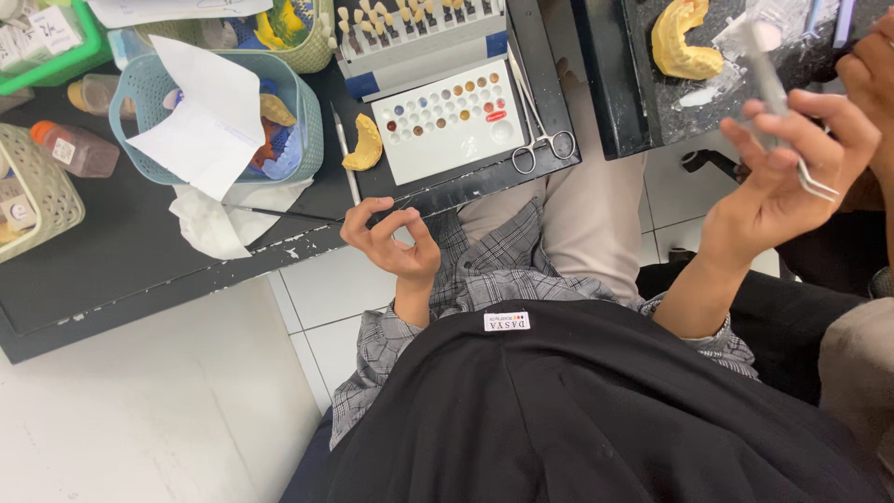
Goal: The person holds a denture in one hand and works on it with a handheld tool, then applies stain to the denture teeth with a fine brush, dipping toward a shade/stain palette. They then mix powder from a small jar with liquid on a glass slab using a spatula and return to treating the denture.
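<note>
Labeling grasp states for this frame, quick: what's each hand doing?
Left hand: pinching a thin black brush at the table edge.
Right hand: raised, closed on metal tweezers.

The floor (168,410) is laid with large, glossy white tiles divided by thin grey grout lines, and it reflects a soft, even light without hard shadows. Across the upper left runs a black worktable (121,261) whose front edge is chipped and scuffed, showing pale flecks where the coating has worn away. A second dark surface, a speckled black countertop (652,102), stands at the upper right, set apart from the first table by a narrow gap through which more white tile shows. Below that counter a small black fitting (703,160) lies on the tiles. No walls or windows come into view.
</note>
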A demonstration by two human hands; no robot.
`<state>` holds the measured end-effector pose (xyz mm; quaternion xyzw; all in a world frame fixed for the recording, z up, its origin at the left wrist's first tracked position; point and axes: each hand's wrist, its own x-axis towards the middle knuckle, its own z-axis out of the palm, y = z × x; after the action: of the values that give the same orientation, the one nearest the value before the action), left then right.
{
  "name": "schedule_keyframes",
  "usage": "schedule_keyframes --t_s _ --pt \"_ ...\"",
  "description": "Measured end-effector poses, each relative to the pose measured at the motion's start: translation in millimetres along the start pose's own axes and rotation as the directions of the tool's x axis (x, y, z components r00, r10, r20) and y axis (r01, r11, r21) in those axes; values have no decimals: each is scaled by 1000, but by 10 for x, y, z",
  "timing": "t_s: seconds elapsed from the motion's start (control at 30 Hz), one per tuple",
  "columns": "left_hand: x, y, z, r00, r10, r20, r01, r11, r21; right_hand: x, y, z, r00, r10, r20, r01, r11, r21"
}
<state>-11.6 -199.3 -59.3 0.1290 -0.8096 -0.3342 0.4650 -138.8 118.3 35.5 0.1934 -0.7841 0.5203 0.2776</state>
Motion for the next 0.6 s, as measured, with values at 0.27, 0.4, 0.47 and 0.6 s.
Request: schedule_keyframes --t_s 0.27,0.4,0.47,0.6 --pt "-18 -29 56 1000 1 30 -1 1000 6 -4 449 33 998 -60 -33 51 976 -210" --pt "-15 -25 45 1000 -8 29 8 1000 7 85 473 86 994 -93 -60 76 967 -245" --pt "-6 -24 36 1000 -13 28 13 1000 9 171 509 112 997 -63 -49 47 960 -277" --pt "17 -21 13 1000 -18 22 18 1000 6 329 597 128 994 -106 -5 98 934 -344"
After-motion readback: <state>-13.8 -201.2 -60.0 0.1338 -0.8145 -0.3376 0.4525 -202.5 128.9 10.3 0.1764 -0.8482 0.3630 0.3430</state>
